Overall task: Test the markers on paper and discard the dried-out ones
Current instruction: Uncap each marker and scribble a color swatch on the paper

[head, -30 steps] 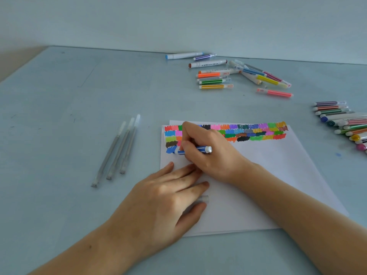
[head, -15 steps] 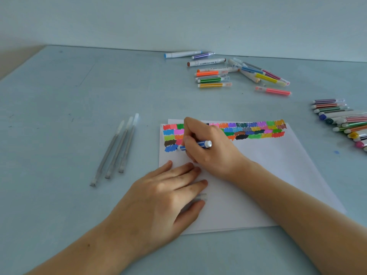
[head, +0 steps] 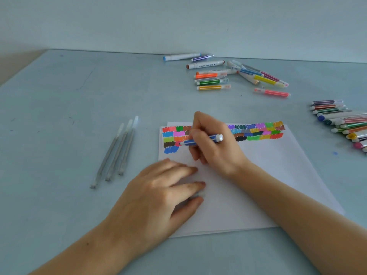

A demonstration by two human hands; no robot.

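At far left of the worktop [head: 59,195], three grey pens [head: 117,151] lying side by side, apart from the work. Next, left hand [head: 156,197] flat on the lower left of the paper [head: 248,191], fingers nearly straight, thumb tucked over a pale cap-like thing, too blurred to name. Best kept pressing so the sheet cannot slide. Then right hand [head: 214,147] gripping the blue marker [head: 200,140], tip at the left end of the swatch rows [head: 258,132], just beside a fresh blue patch [head: 171,149]. Short, light strokes on bare white, clear of neighbouring colours, so a faint line shows plainly. Likely a keeper, given the solid blue. Further right, two marker groups: far pile [head: 234,74], right-edge row [head: 341,124].
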